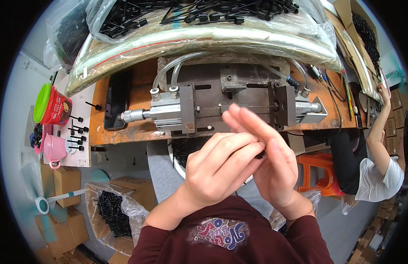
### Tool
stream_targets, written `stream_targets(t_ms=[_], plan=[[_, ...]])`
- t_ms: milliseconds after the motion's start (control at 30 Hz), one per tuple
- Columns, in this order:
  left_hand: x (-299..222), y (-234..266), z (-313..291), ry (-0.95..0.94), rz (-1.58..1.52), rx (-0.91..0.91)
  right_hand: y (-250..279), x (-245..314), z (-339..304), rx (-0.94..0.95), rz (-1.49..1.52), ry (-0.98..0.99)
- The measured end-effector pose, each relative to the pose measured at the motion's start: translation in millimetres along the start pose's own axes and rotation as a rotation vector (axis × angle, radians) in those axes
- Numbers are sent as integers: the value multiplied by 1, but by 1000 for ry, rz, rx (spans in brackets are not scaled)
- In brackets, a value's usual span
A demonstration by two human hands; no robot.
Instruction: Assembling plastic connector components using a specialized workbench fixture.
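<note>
My left hand (pixel 217 169) is closed, its fingers curled toward my right palm. A small dark piece (pixel 259 155) peeks out at its fingertips, too hidden to name. My right hand (pixel 274 165) has its fingers stretched out together and meets the left fingertips with its palm side. Just beyond both hands is a metal bench fixture (pixel 230 99), with a pneumatic cylinder block (pixel 171 116) on its left and another cylinder (pixel 311 109) on its right. A thin rod (pixel 248 106) runs across between the fixture's two upright plates, partly behind my right fingers.
A plastic-lined tray (pixel 212 37) heaped with black stemmed parts (pixel 204 17) spans the back. At left are a phone (pixel 116 101), a red-green tub (pixel 54 105) and a pink cup (pixel 54 147). A carton (pixel 135 193) of black parts stands low left. Another person (pixel 380 176) sits at right.
</note>
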State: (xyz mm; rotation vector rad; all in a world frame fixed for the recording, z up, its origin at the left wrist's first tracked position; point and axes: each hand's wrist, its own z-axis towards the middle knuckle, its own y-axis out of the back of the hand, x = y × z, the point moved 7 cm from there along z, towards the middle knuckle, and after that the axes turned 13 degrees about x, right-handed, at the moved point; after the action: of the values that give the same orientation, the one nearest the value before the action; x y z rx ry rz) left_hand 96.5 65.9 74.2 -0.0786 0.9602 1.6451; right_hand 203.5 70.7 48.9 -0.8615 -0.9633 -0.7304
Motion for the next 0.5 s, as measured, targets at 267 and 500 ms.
stream_targets(t_ms=[267, 500], plan=[[-7, 11, -3, -79, 165, 27, 34, 53, 31, -22, -485, 267], [3, 4, -8, -46, 80, 131, 178, 134, 113, -236, -1294, 239]])
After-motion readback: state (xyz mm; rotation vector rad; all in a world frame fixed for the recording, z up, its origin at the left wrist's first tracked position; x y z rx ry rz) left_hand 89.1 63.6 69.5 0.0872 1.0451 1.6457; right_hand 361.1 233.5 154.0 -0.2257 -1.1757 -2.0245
